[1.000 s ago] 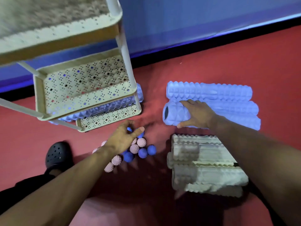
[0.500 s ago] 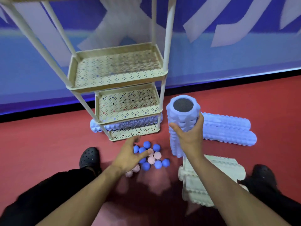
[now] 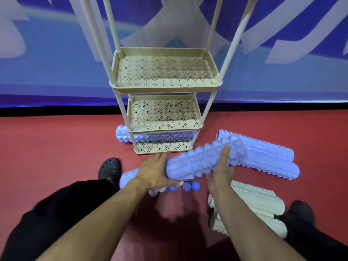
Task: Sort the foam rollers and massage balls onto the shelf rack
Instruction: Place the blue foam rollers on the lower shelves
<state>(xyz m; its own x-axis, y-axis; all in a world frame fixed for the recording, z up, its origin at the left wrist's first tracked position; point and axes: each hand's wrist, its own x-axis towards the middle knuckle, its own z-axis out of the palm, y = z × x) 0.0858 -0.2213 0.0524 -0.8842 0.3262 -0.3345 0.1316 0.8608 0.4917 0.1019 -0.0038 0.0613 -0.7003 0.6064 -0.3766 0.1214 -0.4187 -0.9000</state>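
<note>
Red floor [image 3: 56, 147] under cream perforated shelf rack [image 3: 165, 87]; before it, right hand [image 3: 220, 174] gripping, flat-fingered left hand [image 3: 156, 172] touching pale-blue ridged foam roller [image 3: 199, 161].

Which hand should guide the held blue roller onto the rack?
Right. The right hand already grips the blue foam roller mid-body; the left hand only lies flat at its near end, so it can probably just steady it toward the shelf rack.

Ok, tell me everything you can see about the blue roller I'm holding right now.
The held roller is a pale blue foam cylinder covered in raised pyramid bumps. It lies nearly level in the air, its right end higher, in front of the rack's bottom shelf. The right hand grips its middle from below, thumb on top; the left hand presses flat against its left end.
</note>
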